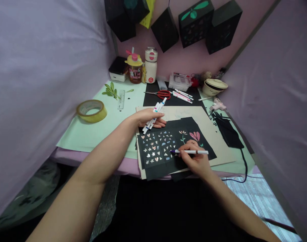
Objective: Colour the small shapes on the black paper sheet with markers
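**Purple marker on the cut-out sheet**

The right hand (196,158) grips a white marker (191,152), its purple tip touching the black cut-out paper (156,164). The left hand (149,117) clasps a bundle of markers (155,114) at the sheet's top edge, beside the tape roll (91,111).

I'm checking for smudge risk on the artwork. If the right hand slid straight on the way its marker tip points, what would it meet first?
The right hand holds a white marker with its tip pointing left. Going on, it would probably first cross the small cut-out shapes on the black paper; whether the tip touches the paper is unclear.
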The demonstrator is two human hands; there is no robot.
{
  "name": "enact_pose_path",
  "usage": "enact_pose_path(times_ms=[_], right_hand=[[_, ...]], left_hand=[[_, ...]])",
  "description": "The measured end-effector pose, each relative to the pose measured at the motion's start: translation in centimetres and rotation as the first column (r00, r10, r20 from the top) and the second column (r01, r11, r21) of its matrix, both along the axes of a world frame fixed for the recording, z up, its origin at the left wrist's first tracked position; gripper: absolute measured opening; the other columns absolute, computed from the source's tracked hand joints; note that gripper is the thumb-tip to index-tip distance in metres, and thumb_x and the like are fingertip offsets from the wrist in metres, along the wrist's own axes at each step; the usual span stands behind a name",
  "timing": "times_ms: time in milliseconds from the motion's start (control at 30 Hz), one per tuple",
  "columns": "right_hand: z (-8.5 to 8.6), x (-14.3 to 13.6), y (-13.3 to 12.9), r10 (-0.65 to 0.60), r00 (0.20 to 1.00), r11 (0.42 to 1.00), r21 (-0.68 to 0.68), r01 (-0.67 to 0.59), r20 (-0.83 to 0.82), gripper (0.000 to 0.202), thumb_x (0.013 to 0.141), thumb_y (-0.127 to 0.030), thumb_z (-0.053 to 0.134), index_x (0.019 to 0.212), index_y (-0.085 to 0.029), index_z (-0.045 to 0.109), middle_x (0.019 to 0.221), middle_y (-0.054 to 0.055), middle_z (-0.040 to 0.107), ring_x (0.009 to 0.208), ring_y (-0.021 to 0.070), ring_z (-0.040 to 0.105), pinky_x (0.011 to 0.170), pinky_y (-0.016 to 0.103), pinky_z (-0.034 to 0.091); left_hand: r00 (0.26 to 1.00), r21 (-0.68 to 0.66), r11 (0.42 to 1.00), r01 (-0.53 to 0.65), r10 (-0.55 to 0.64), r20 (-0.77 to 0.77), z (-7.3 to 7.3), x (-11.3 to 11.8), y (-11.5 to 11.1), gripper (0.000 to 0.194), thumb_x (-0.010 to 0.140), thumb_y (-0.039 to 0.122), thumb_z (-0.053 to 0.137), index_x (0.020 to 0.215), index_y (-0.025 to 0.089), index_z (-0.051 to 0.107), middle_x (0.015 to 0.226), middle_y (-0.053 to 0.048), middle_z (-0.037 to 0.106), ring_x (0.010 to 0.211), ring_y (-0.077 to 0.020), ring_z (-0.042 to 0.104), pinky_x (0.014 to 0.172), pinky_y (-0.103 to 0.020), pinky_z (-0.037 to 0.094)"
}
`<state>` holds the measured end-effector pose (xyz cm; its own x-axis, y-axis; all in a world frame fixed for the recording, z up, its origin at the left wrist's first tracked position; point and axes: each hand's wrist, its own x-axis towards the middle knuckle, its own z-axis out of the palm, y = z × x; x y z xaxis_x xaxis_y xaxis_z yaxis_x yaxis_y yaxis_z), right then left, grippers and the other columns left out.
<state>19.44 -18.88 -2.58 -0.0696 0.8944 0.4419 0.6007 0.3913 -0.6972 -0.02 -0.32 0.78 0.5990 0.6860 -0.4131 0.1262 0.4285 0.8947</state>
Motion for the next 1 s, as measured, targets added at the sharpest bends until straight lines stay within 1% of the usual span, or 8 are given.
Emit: enact_pose_path(times_ms=[133,200,367,600,700,833,900,1000], right_hand=[[-0.20,0.07,-0.03,-0.056,0.998,0.998,0.037,0.056,0.001,0.016,0.084,-0.019,0.058,0.068,-0.022,0.061,0.067,0.002,0.065,0.072,0.0196,0.056,0.070,0.037,0.046],[-0.21,0.09,-0.02,-0.063,0.998,0.997,0.045,0.063,-0.004,0.016,0.083,-0.019,0.057,0.068,-0.022,0.061,0.067,0.002,0.064,0.072,0.0196,0.056,0.069,0.037,0.046],[0.06,0.03,0.00,0.003,1.000,0.999,0.034,-0.004,0.024,0.015,0.084,-0.018,0.057,0.071,-0.024,0.062,0.066,0.001,0.067,0.072,0.0195,0.055,0.073,0.039,0.046],[-0.09,0.11,0.02,-0.045,0.999,0.998,0.035,0.044,0.003,0.016,0.084,-0.020,0.057,0.069,-0.024,0.061,0.066,0.002,0.066,0.074,0.0210,0.055,0.072,0.039,0.046],[0.06,0.06,0.01,-0.008,1.000,1.000,0.026,0.007,0.021,0.016,0.084,-0.019,0.056,0.070,-0.024,0.061,0.066,0.000,0.067,0.072,0.0199,0.056,0.076,0.041,0.045],[0.28,-0.07,0.00,0.035,0.998,0.999,0.023,-0.036,0.044,0.016,0.085,-0.019,0.056,0.071,-0.024,0.062,0.066,-0.002,0.068,0.067,0.0176,0.056,0.082,0.043,0.042],[0.24,-0.09,0.00,0.020,0.999,0.999,0.032,-0.021,0.037,0.016,0.085,-0.020,0.056,0.070,-0.024,0.062,0.066,-0.001,0.068,0.067,0.0179,0.056,0.081,0.042,0.043],[0.11,-0.06,0.00,-0.043,0.999,0.999,0.034,0.042,0.011,0.016,0.083,-0.021,0.056,0.068,-0.024,0.061,0.065,0.001,0.066,0.070,0.0199,0.056,0.075,0.040,0.046]], left_hand=[[1.000,-0.009,1.000,0.000,0.000,-0.001,-0.03,0.01,0.04,0.009,0.090,0.020,0.062,0.092,0.015,0.055,0.084,-0.014,0.076,0.079,-0.0213,0.074,0.074,-0.031,0.058],[1.000,-0.012,1.000,0.005,-0.005,0.001,-0.08,0.00,0.09,0.010,0.089,0.021,0.063,0.092,0.015,0.055,0.085,-0.014,0.076,0.080,-0.0214,0.074,0.074,-0.031,0.058],[1.000,-0.005,1.000,0.001,-0.001,0.000,-0.01,-0.03,0.08,0.010,0.089,0.020,0.063,0.091,0.015,0.056,0.085,-0.015,0.075,0.079,-0.0219,0.074,0.073,-0.031,0.058],[1.000,-0.009,1.000,0.001,-0.001,0.007,-0.09,-0.03,0.10,0.015,0.087,0.022,0.067,0.092,0.015,0.056,0.087,-0.016,0.075,0.080,-0.0226,0.074,0.073,-0.032,0.058],[1.000,-0.009,1.000,-0.001,0.001,0.001,-0.02,-0.02,0.05,0.014,0.087,0.022,0.067,0.091,0.015,0.056,0.086,-0.015,0.075,0.080,-0.0224,0.074,0.073,-0.031,0.058],[1.000,-0.009,1.000,-0.003,0.003,-0.006,0.04,0.02,-0.01,0.009,0.090,0.020,0.062,0.091,0.015,0.056,0.086,-0.015,0.075,0.079,-0.0214,0.074,0.072,-0.030,0.058],[1.000,-0.008,1.000,-0.002,0.002,-0.001,0.02,0.04,-0.01,0.008,0.090,0.020,0.062,0.091,0.015,0.055,0.085,-0.015,0.075,0.079,-0.0214,0.074,0.073,-0.031,0.058],[1.000,-0.007,1.000,-0.004,0.004,0.003,0.01,0.01,0.00,0.011,0.088,0.020,0.064,0.093,0.015,0.055,0.085,-0.015,0.075,0.080,-0.0221,0.074,0.074,-0.032,0.058]])
